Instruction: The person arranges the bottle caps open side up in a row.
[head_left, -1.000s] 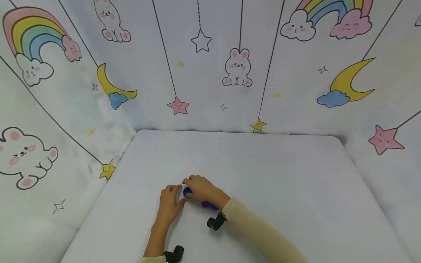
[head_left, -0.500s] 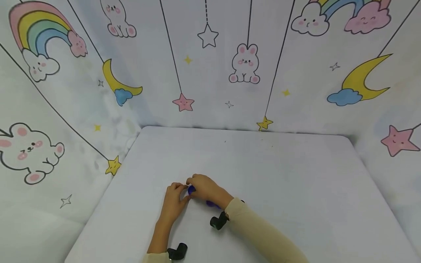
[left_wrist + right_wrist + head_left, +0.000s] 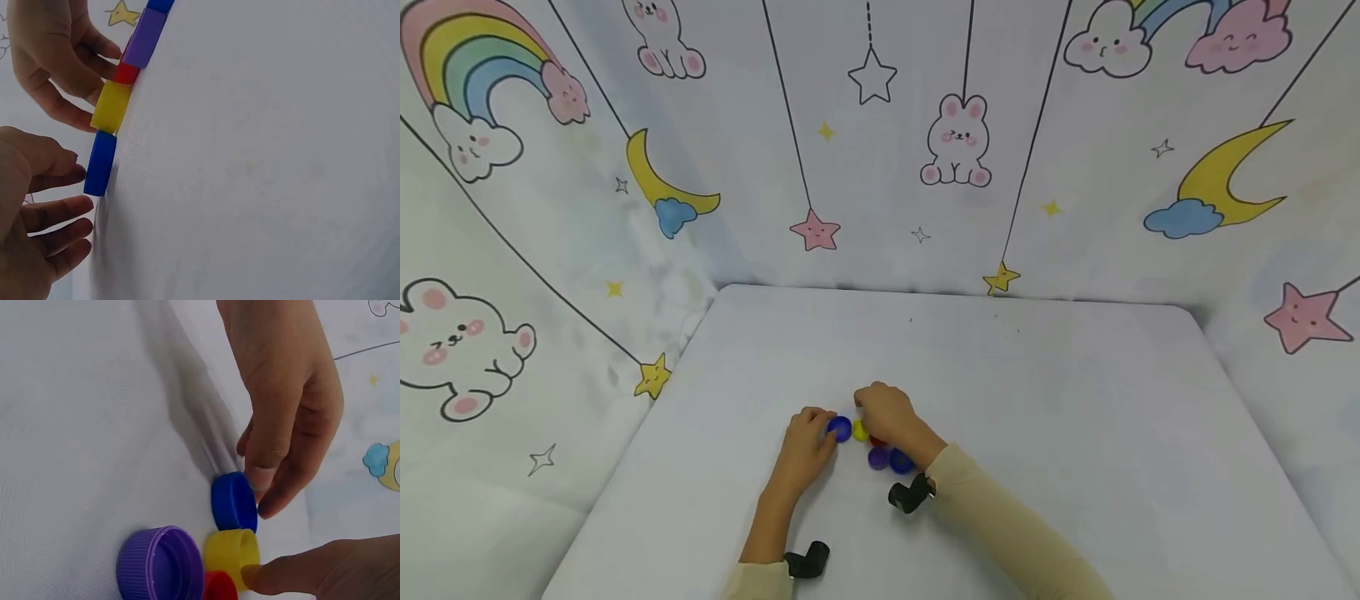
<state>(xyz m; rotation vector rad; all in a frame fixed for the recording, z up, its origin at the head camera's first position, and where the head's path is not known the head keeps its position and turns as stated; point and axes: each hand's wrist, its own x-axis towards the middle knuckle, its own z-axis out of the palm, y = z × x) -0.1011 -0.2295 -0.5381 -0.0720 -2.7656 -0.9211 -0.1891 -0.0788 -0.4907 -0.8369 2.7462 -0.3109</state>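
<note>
Several plastic bottle caps lie close together on the white table, under and beside my hands. My left hand (image 3: 806, 446) is at the leftmost blue cap (image 3: 839, 429), its thumb and forefinger tips right at the rim, the other fingers loosely spread in the left wrist view. My right hand (image 3: 889, 414) curls over the yellow cap (image 3: 225, 551), with a digit touching its rim in the right wrist view. A red cap (image 3: 127, 74) sits next to the yellow one, partly hidden by the right hand. A ribbed purple cap (image 3: 140, 565) and another blue cap (image 3: 901, 461) lie nearer the right wrist.
The white tabletop (image 3: 1037, 400) stretches behind and to both sides of the hands. A cloth backdrop (image 3: 895, 167) with printed rainbows, moons and rabbits stands along the table's back and sides. A black wrist camera (image 3: 910, 493) is strapped to the right wrist.
My right hand has left the leftmost blue cap and shifted right and back, uncovering the yellow, red and purple caps. My left hand stays beside the blue cap.
</note>
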